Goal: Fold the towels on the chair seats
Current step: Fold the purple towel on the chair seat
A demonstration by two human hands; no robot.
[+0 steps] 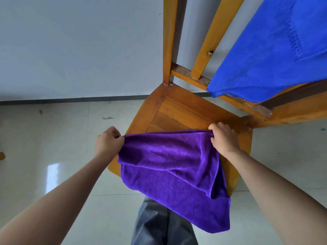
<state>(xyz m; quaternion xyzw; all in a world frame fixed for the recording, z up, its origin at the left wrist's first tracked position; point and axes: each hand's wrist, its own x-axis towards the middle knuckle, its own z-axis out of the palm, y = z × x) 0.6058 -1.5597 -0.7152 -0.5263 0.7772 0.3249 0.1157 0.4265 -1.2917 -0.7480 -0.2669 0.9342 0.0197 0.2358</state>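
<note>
A purple towel lies over the wooden chair seat, its lower part hanging off the front edge toward my legs. My left hand pinches the towel's far left corner beyond the seat's left edge. My right hand grips the far right corner above the seat. The far edge is stretched straight between the two hands. The cloth sags in loose folds below them. A blue towel hangs over the chair back at the upper right.
The chair's backrest slats rise behind the seat. A pale wall stands beyond, with glossy floor tiles on the left and right. My grey trousers show at the bottom.
</note>
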